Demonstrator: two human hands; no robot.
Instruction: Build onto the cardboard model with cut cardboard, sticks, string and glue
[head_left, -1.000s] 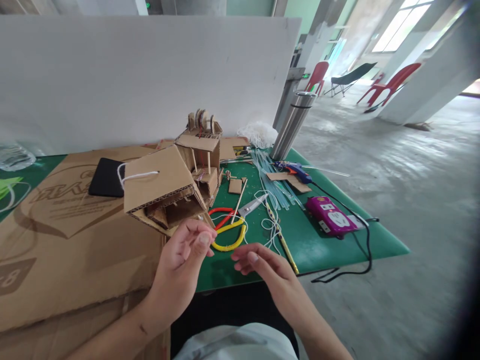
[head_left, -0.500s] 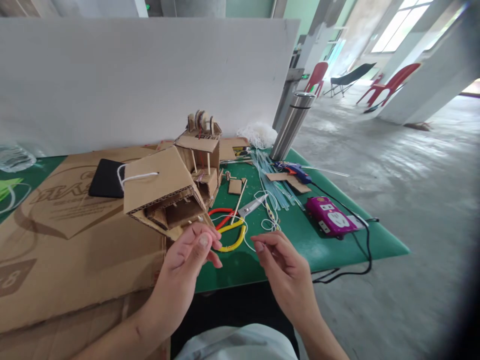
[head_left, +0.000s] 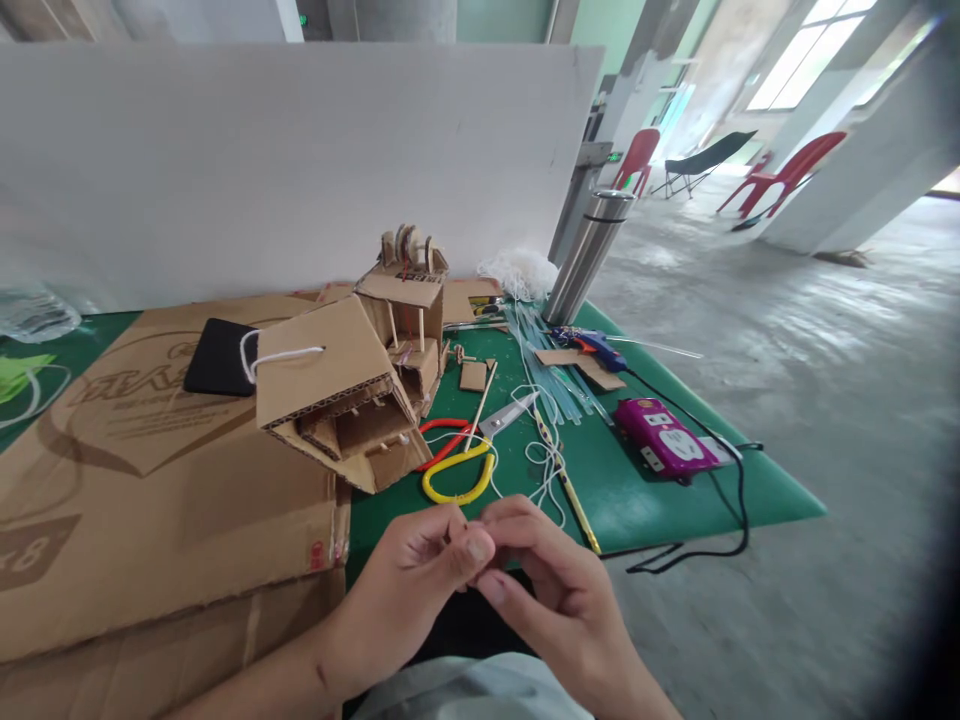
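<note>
My left hand [head_left: 420, 590] and my right hand [head_left: 555, 590] meet fingertip to fingertip just above the near edge of the green mat [head_left: 645, 500]. Both pinch a thin white string [head_left: 551, 468] that trails back across the mat toward the scissors. The scissors [head_left: 465, 462], with red and yellow handles, lie just beyond my hands. Behind them, a cardboard model [head_left: 345, 385] with a sloped panel, wooden sticks and a white cord loop stands partly on a large flat cardboard sheet [head_left: 150, 500].
A pencil [head_left: 571, 490], clear glue sticks [head_left: 540, 362], a blue glue gun [head_left: 590, 343] and a magenta power strip [head_left: 667, 440] with a black cable lie to the right. A steel flask [head_left: 589, 255] stands at the back. A black pad [head_left: 221, 357] rests on the cardboard. A white board [head_left: 300, 160] walls off the rear.
My hands were apart near the model. They have come together and drawn back toward me at the mat's near edge, pinching the string between them.
</note>
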